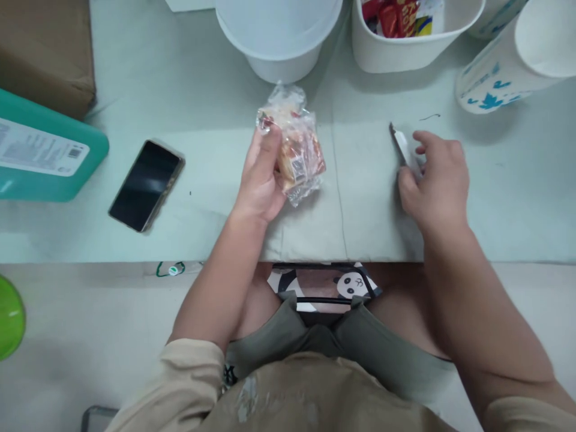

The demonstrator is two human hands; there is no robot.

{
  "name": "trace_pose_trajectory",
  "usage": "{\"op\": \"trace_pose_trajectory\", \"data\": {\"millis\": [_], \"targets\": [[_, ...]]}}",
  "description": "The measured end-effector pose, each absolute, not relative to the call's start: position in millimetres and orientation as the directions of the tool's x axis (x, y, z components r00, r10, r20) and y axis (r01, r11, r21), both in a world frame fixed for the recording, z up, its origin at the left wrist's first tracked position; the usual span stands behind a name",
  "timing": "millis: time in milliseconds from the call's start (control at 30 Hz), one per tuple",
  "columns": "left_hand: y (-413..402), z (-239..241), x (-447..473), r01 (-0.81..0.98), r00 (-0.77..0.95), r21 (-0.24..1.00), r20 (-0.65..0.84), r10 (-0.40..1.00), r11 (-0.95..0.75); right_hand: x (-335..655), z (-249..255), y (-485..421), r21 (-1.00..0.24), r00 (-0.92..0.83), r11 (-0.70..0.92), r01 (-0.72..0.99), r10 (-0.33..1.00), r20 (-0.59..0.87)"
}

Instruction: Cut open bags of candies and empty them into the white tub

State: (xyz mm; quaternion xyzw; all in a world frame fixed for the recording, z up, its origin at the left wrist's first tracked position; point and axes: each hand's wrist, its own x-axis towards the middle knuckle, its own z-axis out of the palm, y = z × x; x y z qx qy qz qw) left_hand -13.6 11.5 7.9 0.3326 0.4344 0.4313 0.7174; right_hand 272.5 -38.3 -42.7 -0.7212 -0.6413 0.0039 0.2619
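Note:
My left hand (260, 180) is closed around a clear plastic snack packet (297, 147) with red and orange contents, holding it just above the pale green table (180, 96). My right hand (435, 180) rests on the table to the right, its fingers pinched on a small flat grey-white piece (403, 146) that sticks out toward the back. The two hands are about a hand's width apart.
A black phone (146, 185) lies left of the packet, beside a teal box (45, 156) and a cardboard box (45, 48). At the back stand a white bucket (279, 36), a white bin (405, 51) of wrapped snacks and a tipped paper cup (508, 66). A panda-print bag (324, 287) sits between my knees.

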Motion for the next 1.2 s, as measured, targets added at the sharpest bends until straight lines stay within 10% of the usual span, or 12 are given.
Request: {"op": "trace_pose_trajectory", "data": {"millis": [267, 567, 933, 1200], "targets": [[-21, 3, 10, -0.370, 0.302, 0.839, -0.298, 0.905, 0.399, 204, 4, -62, -0.695, 0.023, 0.223, 0.683, 0.945, 0.326], [-18, -5, 17, -0.296, 0.295, 0.892, -0.254, 0.921, 0.340, 179, -4, -58, -0.922, 0.084, 0.007, 0.388, 0.996, 0.043], [-8, 10, 16, -0.462, 0.316, 0.765, -0.332, 0.889, 0.449, 192, -16, -61, -0.945, 0.103, 0.021, 0.326, 0.993, 0.058], [-9, 9, 14, -0.476, 0.271, 0.745, -0.382, 0.884, 0.468, 176, -24, -52, -0.981, 0.295, -0.190, -0.026, 0.937, -0.189]]}}
